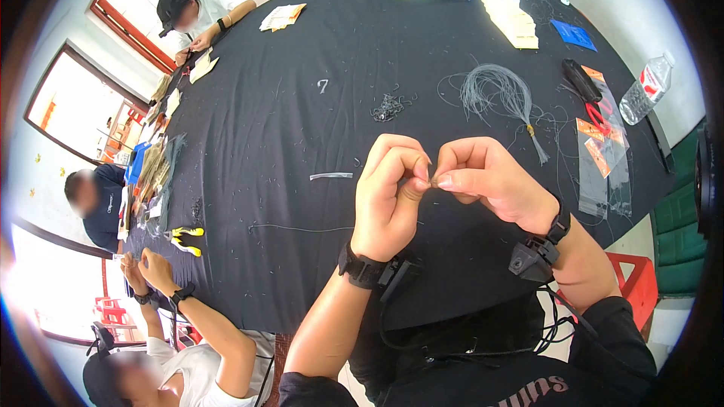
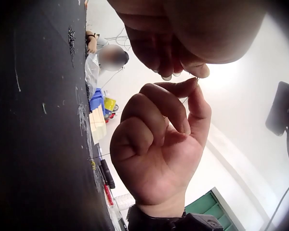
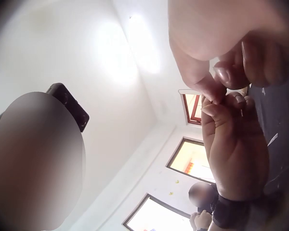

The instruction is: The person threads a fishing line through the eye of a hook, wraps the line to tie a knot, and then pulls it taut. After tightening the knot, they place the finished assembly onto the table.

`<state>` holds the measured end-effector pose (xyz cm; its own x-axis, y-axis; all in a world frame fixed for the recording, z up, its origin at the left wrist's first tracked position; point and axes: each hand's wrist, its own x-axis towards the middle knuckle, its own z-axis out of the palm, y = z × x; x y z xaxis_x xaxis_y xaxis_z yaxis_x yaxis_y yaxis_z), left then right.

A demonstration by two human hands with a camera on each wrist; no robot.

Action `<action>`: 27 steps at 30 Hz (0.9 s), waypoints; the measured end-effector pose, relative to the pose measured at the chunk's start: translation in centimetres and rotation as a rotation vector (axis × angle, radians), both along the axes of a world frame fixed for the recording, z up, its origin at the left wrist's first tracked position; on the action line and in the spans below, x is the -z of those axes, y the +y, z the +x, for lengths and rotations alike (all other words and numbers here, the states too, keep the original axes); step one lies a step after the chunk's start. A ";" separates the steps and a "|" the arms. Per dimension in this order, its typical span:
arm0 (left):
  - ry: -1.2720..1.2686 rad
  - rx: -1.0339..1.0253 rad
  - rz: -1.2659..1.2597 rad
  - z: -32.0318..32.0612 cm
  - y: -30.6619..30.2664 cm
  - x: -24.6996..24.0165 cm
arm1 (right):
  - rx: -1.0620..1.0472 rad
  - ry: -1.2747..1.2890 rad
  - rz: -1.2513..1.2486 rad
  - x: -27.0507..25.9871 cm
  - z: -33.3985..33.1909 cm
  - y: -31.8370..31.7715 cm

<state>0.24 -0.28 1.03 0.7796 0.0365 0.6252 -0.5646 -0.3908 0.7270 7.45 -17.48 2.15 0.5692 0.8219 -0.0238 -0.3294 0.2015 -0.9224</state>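
Observation:
Both hands are raised over the black cloth, fingertips meeting. My left hand (image 1: pixel 390 200) pinches something very small and thin between thumb and index finger, and my right hand (image 1: pixel 494 181) pinches at the same spot. In the left wrist view a fine line shows by the fingertips of the right hand (image 2: pixel 159 139), with the left hand (image 2: pixel 192 33) above. The right wrist view has the left hand (image 3: pixel 236 144) below the right hand (image 3: pixel 221 38). What the fingertips hold is too small to make out.
Beyond the hands lie a pile of small dark hooks (image 1: pixel 388 108) and a coil of clear line (image 1: pixel 498 94). Red scissors (image 1: pixel 598 117) and a water bottle (image 1: pixel 646 89) are at the right. Yellow pliers (image 1: pixel 187 241) lie left. Several people sit around the table.

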 end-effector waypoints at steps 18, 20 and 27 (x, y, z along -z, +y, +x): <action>0.360 0.360 -0.584 -0.5 -0.5 0.3 | -0.018 0.081 0.010 -0.3 0.0 -0.2; 0.365 0.361 -0.595 -0.5 -0.5 0.3 | -0.024 0.097 0.015 -0.3 0.0 -0.2; 0.287 0.273 -0.653 -0.5 -0.7 0.2 | 0.105 -0.080 0.019 0.1 0.1 0.0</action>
<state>-0.25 -0.95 0.80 0.9428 0.1117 0.3140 -0.3332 0.2952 0.8955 7.55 -17.48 2.06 0.6515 0.7575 0.0407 -0.2308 0.2490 -0.9406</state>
